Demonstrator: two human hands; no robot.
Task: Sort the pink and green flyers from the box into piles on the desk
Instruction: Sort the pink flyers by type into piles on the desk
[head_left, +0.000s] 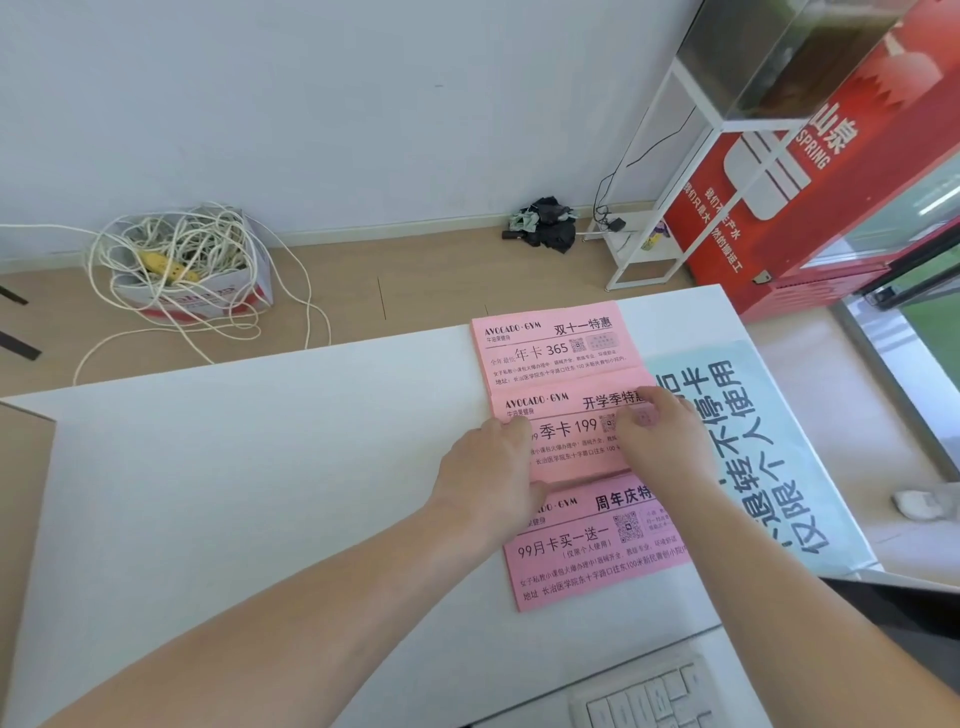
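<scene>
At 1 o'clock on the desk (260, 467), the middle pink flyer (566, 436) lies long axis 9 to 3 o'clock, left hand (483, 478) on its 9 o'clock end, right hand (670, 441) on its 3 o'clock end, fingers (517, 428) bent, pinching or pressing I cannot tell.

The desk (260, 467) was plain white. On it lay three pink flyers printed in black, each with a black-and-white QR square: the far flyer (550, 345), the middle flyer (566, 457) and the near flyer (587, 561). On the desk's right side, a pale blue-green sheet (769, 457) carried large black characters. Beyond the desk's far edge, a white-and-red box (228, 293) held white cables (182, 239) and a yellow power strip (166, 267) on a tan floor (415, 270). Past the desk's far right corner stood a red cabinet (779, 208) with white lettering.
</scene>
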